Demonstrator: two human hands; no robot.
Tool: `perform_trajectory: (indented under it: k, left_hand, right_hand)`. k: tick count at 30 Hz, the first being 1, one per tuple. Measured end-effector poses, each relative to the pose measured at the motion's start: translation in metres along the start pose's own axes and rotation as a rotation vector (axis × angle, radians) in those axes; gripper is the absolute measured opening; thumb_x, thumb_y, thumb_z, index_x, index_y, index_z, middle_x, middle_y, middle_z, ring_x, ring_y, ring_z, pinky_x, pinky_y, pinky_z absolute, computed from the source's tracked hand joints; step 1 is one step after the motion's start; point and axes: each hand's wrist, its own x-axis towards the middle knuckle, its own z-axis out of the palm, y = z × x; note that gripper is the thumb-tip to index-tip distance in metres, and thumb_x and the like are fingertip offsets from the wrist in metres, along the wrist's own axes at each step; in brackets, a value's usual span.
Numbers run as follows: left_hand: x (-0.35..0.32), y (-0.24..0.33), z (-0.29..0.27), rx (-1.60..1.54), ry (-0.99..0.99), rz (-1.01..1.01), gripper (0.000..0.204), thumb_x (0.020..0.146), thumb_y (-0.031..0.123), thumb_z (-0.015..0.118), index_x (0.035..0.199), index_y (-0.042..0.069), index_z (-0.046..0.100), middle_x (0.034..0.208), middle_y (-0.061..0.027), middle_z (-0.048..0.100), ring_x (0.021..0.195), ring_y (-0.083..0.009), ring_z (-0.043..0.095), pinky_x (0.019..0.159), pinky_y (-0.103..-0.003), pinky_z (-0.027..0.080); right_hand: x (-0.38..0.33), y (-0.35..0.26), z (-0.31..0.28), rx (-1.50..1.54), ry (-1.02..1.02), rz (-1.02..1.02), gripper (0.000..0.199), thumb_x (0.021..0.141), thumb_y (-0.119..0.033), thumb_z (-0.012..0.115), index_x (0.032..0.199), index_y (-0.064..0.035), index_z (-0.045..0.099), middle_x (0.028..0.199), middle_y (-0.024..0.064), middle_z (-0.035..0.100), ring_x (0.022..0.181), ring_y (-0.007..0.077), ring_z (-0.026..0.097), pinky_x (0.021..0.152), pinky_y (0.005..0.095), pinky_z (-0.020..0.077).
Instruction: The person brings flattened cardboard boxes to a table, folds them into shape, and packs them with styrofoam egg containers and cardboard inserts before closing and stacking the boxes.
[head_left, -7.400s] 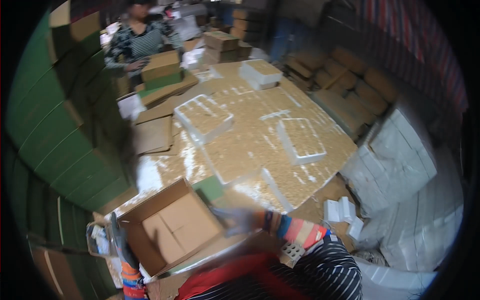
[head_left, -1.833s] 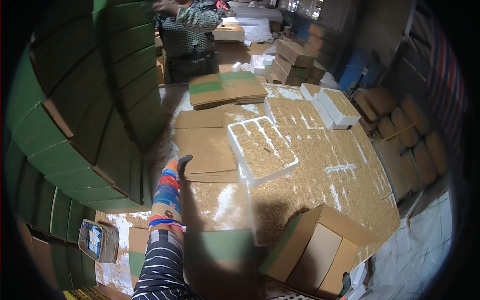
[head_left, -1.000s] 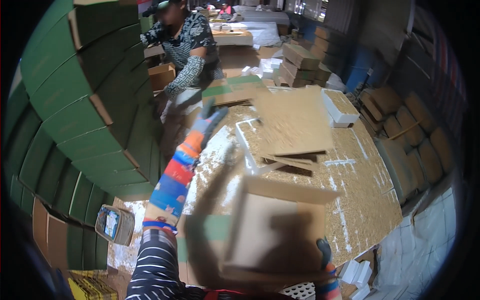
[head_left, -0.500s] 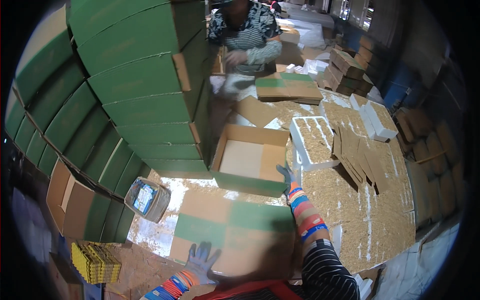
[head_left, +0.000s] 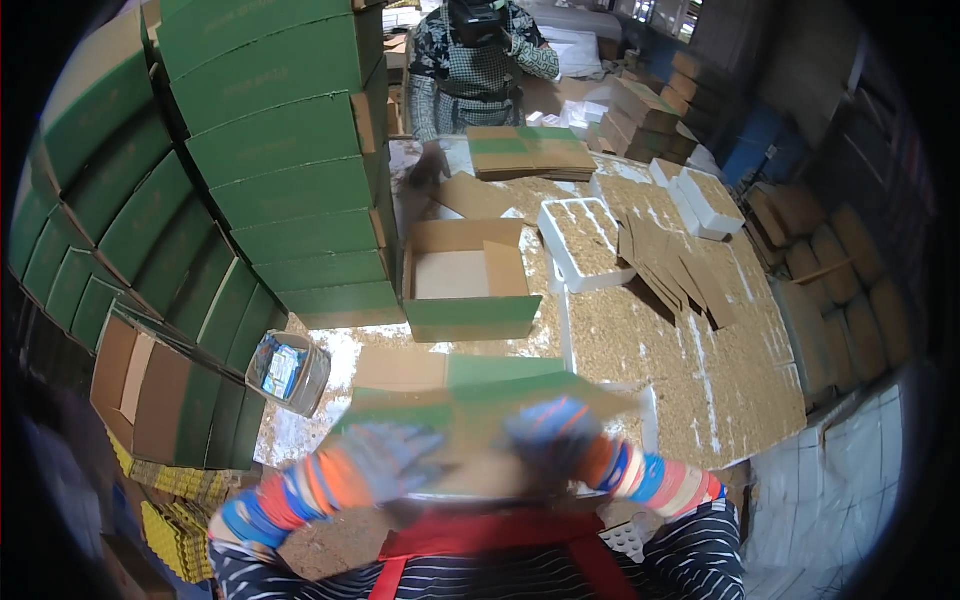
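Observation:
A flat green-and-brown cardboard carton (head_left: 503, 371) lies in front of me on the table. Its near part is blurred and looks bent or lifted. My left hand (head_left: 395, 458), in a grey glove, is at the carton's near left part. Close to its near right part is my gloved right hand (head_left: 548, 435). Motion smears the fingers of both hands, so their grip cannot be made out. Beyond the flat carton stands an open box (head_left: 472, 319) with a green front and brown inside; neither hand touches it.
Tall stacks of green boxes (head_left: 290, 130) rise at the left, near a plastic tub (head_left: 318, 382) holding blue packets. A white foam tray (head_left: 568, 262), loose cardboard pieces (head_left: 665, 268) and flat cartons (head_left: 530, 155) lie beyond. Across the table stands another person (head_left: 475, 85). Yellow trays (head_left: 170, 535) are low at left.
My right hand has left the open box and come back to the flat carton. My left hand has moved slightly forward. The flat carton's near part has shifted or bent. The co-worker stands more upright.

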Motion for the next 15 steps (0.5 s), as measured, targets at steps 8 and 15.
perform_trajectory:
  k: [8, 15]
  left_hand:
    - [0.029, -0.124, -0.028, -0.738, -0.181, 0.092, 0.043, 0.098, 0.028, 0.042, 0.131, 0.002, 0.049, 0.136, -0.0118, 0.048, 0.124, -0.02, 0.045, 0.105, -0.032, 0.034]
    - [0.037, -0.097, -0.034, -0.501, 0.182, -0.232, 0.064, 0.077, 0.03, 0.071, 0.131, 0.005, 0.049, 0.101, -0.0118, 0.065, 0.085, -0.016, 0.06, 0.076, -0.029, 0.049]
  right_hand:
    - [0.058, -0.001, -0.03, -0.201, 0.264, 0.191, 0.06, 0.075, -0.031, 0.064, 0.13, -0.0114, 0.048, 0.11, 0.0173, 0.059, 0.104, 0.032, 0.054, 0.093, 0.0489, 0.0364]
    - [0.001, -0.015, -0.016, 0.227, 0.312, -0.056, 0.021, 0.068, -0.03, 0.071, 0.081, -0.0147, 0.065, 0.121, 0.0167, 0.053, 0.118, 0.0424, 0.044, 0.099, 0.0539, 0.0342]
